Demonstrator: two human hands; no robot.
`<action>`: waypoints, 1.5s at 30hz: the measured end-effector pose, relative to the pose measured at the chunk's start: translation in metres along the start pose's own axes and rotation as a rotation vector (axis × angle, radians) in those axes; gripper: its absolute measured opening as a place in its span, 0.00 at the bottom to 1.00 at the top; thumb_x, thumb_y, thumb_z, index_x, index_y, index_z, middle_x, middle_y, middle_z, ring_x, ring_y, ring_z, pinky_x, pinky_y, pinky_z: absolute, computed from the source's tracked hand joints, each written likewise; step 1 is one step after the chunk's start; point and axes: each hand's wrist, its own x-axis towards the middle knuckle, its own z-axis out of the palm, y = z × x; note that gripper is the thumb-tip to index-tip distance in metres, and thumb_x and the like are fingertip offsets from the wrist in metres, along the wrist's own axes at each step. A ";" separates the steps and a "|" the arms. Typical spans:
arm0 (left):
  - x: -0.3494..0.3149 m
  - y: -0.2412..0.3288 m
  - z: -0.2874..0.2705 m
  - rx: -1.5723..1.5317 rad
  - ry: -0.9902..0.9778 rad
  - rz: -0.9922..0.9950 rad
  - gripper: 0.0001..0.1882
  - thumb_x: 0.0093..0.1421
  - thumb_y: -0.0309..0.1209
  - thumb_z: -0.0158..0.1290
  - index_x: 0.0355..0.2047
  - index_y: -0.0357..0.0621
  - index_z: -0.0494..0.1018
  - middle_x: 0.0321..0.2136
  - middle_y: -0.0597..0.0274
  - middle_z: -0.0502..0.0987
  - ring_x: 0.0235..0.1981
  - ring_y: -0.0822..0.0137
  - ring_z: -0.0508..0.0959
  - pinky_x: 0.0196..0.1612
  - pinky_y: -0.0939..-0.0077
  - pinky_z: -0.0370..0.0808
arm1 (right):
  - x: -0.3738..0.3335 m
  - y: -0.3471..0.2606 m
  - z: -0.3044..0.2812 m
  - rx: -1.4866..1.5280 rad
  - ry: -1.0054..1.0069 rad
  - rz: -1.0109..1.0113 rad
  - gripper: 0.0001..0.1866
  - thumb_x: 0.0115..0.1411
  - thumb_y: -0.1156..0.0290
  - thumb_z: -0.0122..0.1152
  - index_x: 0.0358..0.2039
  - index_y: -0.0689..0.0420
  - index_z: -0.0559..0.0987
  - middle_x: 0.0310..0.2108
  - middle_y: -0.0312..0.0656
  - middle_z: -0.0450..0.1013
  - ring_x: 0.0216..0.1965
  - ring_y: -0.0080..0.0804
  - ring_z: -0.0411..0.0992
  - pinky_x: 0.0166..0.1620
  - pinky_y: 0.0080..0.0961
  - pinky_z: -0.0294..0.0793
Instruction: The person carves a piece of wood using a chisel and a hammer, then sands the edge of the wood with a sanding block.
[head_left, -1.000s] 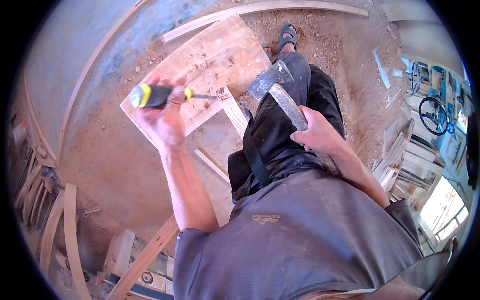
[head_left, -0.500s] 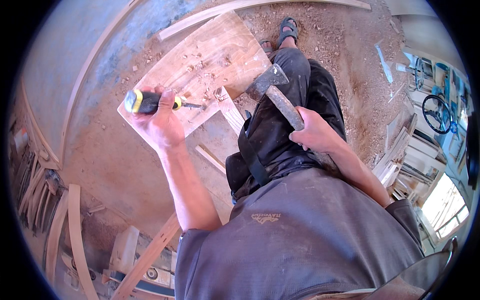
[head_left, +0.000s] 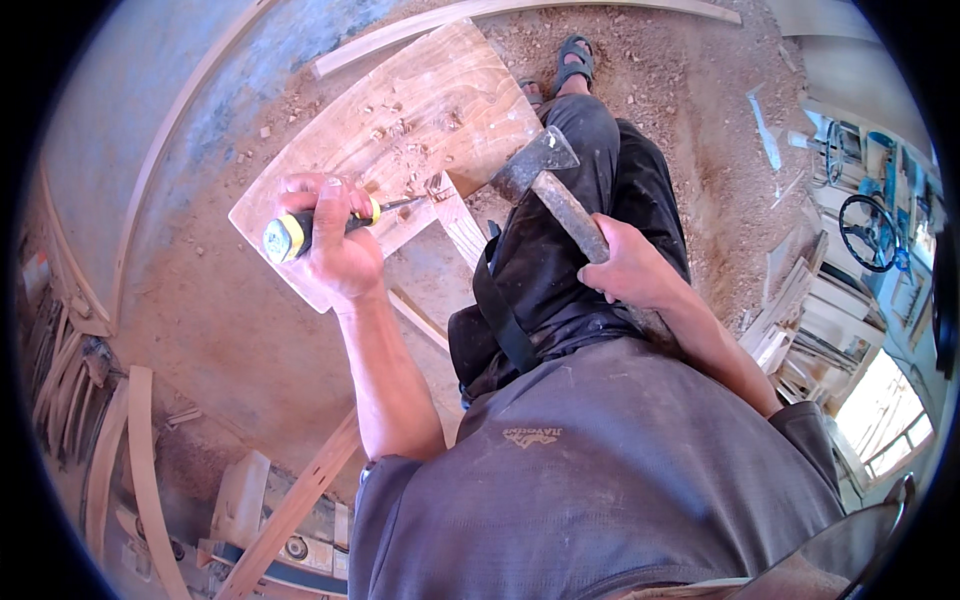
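My left hand (head_left: 340, 240) is wrapped round the black and yellow handle of a chisel (head_left: 290, 236). The chisel's metal blade points right, its tip at or very near the notched end of a pale wooden bar (head_left: 460, 225); contact is hard to make out. That bar's end lies on a broad wooden board (head_left: 470, 75) scattered with chips. In my right hand (head_left: 635, 262) is the wooden handle of a hatchet (head_left: 570, 210). The hatchet's dark head lies over my thigh, beside the board's right edge.
A long curved strip of wood (head_left: 520, 8) lies beyond the board. More wooden strips (head_left: 150, 470) and a slotted bar (head_left: 300, 510) are at lower left. Wood chips cover the floor. At right are stacked boards (head_left: 790, 310) and a machine with a black handwheel (head_left: 868, 232).
My left hand has moved slightly right and nearer to me, bringing the chisel's tip to the notched end of the bar. My right hand and the hatchet stay in place.
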 end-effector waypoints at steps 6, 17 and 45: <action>-0.007 -0.001 0.010 -0.014 0.003 -0.034 0.10 0.59 0.18 0.55 0.24 0.44 0.69 0.26 0.58 0.71 0.23 0.65 0.72 0.24 0.68 0.71 | -0.007 -0.007 0.004 -0.065 0.066 -0.039 0.18 0.51 0.74 0.63 0.42 0.66 0.73 0.28 0.50 0.73 0.29 0.37 0.75 0.35 0.35 0.75; 0.019 -0.002 0.038 0.211 -0.205 -0.236 0.07 0.57 0.20 0.63 0.27 0.41 0.74 0.23 0.62 0.76 0.20 0.73 0.74 0.24 0.78 0.69 | -0.019 -0.037 0.001 -0.138 0.315 -0.249 0.26 0.52 0.72 0.66 0.51 0.68 0.74 0.39 0.55 0.77 0.43 0.41 0.77 0.50 0.34 0.74; 0.009 -0.010 -0.002 0.348 -0.022 -0.213 0.06 0.50 0.18 0.54 0.26 0.44 0.75 0.19 0.66 0.75 0.17 0.73 0.71 0.20 0.76 0.68 | -0.049 -0.109 -0.001 -0.592 0.377 -0.762 0.18 0.55 0.75 0.60 0.46 0.63 0.71 0.24 0.57 0.77 0.30 0.59 0.78 0.36 0.51 0.76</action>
